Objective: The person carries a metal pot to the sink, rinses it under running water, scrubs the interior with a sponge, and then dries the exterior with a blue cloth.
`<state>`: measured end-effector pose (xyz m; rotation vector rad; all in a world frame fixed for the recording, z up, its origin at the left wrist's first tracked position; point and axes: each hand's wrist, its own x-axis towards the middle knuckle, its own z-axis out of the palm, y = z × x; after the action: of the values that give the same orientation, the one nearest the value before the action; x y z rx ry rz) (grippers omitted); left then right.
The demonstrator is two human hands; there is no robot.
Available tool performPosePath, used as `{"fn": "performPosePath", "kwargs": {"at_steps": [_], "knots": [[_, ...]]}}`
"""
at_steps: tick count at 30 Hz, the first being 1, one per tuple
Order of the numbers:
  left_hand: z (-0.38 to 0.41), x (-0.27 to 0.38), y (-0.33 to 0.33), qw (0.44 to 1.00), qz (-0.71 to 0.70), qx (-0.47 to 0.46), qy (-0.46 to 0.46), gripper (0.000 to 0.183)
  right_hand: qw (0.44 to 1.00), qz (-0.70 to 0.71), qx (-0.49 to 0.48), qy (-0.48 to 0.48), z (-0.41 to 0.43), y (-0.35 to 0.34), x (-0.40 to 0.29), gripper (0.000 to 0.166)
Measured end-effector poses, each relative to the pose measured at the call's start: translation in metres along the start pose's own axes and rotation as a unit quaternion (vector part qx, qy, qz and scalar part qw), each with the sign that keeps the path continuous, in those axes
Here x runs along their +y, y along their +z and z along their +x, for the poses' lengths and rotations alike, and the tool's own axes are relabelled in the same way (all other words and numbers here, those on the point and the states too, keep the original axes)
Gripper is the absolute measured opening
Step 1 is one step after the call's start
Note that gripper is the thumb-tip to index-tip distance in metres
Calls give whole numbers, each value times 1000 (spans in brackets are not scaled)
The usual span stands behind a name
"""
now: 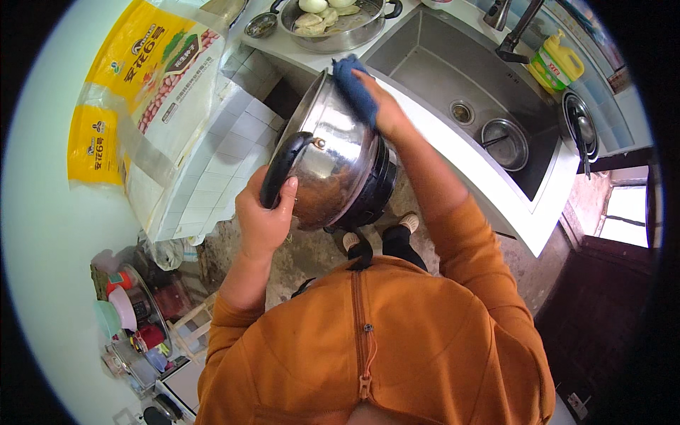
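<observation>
A large shiny steel pot (340, 143) is tilted on its side in front of me, above the floor. My left hand (265, 212) grips its black side handle (284, 164), the thumb lying against the steel wall. My right hand (385, 103) presses a folded dark blue cloth (353, 87) to the pot's outer wall near the rim. The pot's lower side is stained brown. Below it is a round black object (380, 186), partly hidden by the pot. The pot's inside is mostly turned away from me.
At right, a steel sink (425, 69) with a white counter edge (473, 159) holds a metal bowl (504, 143). A steamer pan (340, 40) of pale food stands beyond the pot. A yellow detergent bottle (555, 64) is behind the sink. A printed sack (175, 79) covers the left ledge.
</observation>
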<state>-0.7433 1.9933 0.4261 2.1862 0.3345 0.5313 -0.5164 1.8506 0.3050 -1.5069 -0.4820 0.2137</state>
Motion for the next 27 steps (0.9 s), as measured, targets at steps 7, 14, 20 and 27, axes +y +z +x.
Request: {"fn": "performPosePath", "kwargs": {"at_steps": [7,14,20,27], "knots": [[22,-34,5,975,-103,96,-173,21,968,-219,-22,-124,6,60,-33,45],[47,-91,47,920,-286,85,-254,29,886,-423,7,-190,-120,124,-40,53],[50,-109,53,921,-309,83,-223,29,880,-421,-41,-217,-157,122,-1,50],[38,-93,18,918,-272,93,-273,30,950,-304,-4,68,1,64,19,46]]}}
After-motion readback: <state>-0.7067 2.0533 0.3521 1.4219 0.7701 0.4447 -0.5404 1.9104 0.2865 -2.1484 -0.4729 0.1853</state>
